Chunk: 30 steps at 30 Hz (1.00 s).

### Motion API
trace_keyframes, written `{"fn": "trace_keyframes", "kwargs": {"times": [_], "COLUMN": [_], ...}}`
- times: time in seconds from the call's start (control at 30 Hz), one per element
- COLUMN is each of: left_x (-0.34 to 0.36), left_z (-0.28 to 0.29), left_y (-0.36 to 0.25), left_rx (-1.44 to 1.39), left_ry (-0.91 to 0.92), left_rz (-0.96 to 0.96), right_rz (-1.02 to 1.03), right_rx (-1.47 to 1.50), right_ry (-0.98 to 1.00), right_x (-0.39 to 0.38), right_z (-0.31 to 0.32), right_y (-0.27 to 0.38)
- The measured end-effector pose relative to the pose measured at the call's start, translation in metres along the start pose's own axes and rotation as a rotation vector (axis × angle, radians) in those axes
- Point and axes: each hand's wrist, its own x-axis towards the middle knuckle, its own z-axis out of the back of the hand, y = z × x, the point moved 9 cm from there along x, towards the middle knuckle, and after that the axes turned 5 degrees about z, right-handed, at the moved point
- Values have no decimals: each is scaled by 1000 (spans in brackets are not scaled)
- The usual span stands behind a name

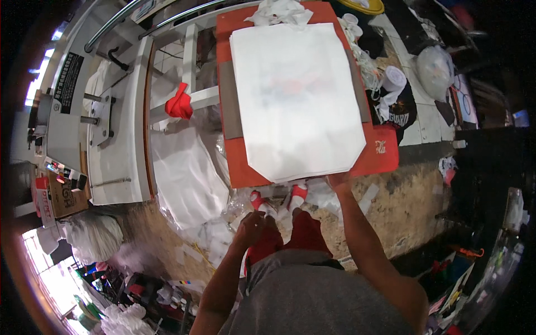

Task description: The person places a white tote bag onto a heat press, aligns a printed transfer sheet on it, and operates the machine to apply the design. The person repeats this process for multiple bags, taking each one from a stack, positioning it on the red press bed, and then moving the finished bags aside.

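Note:
A stack of white sheets [301,128] with clipped near corners lies flat in front of me. Faint red and grey print shows through the top sheet. Beneath it is a red-orange board [237,164], with a grey-brown pad [230,100] showing at both sides. My right hand [338,181] is at the board's near edge, beside the stack's lower right corner. Its fingers are mostly hidden there, so their grip is unclear. Nearer my body, my left hand [251,224] hangs in the air with curled fingers, apart from the stack. Whether it holds anything is hidden.
A white metal frame [120,167] stands at the left, with a red cloth [178,102] on its crossbar. More white sheets [192,176] lie low beside it. Crumpled white material [279,12] sits at the board's far end. To the right are a white roll [393,79] and a clear plastic bag [434,72].

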Motion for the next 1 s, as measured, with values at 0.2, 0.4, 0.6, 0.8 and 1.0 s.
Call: {"fn": "trace_keyframes", "kwargs": {"times": [0.2, 0.4, 0.6, 0.8, 1.0], "left_x": [-3, -21, -9, 31, 2], "left_z": [-9, 3, -43, -124, -14], "left_y": [-141, -198, -60, -1, -139], "left_rx": [142, 8, -475, -536, -96], "left_ry": [-20, -149, 97, 157, -312], "left_rz": [-369, -325, 108, 87, -312], "right_rz": [344, -338, -216, 138, 312], "right_rx": [135, 780, 844, 692, 633], "right_ry": [211, 416, 575, 758, 985], "right_x": [-89, -132, -158, -161, -173], "right_z": [154, 213, 91, 82, 65], "right_y": [93, 69, 82, 207, 233]}}
